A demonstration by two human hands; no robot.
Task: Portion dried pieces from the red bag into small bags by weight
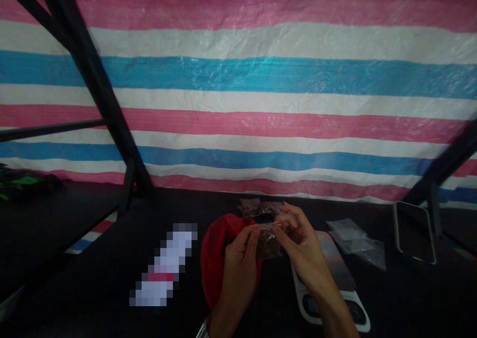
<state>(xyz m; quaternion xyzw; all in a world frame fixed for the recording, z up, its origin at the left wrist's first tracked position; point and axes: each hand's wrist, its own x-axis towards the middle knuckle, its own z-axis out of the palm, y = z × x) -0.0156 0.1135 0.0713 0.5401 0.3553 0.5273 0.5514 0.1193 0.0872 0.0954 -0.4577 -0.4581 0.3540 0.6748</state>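
A small clear zip bag with dark brown contents hangs between my two hands. My left hand pinches the left end of its top edge. At the right end of that edge, the thumb and fingers of my right hand are closed on it. Behind and left of my left hand lies a red bag or cloth, partly hidden. Beneath my right forearm sits a kitchen scale with a metal top and white body. Several filled clear bags lie just beyond my hands.
Flat clear bags lie right of the scale, with a phone beyond them. A blurred-out pale strip is on the black table at left. Dark frame posts stand before a striped tarp.
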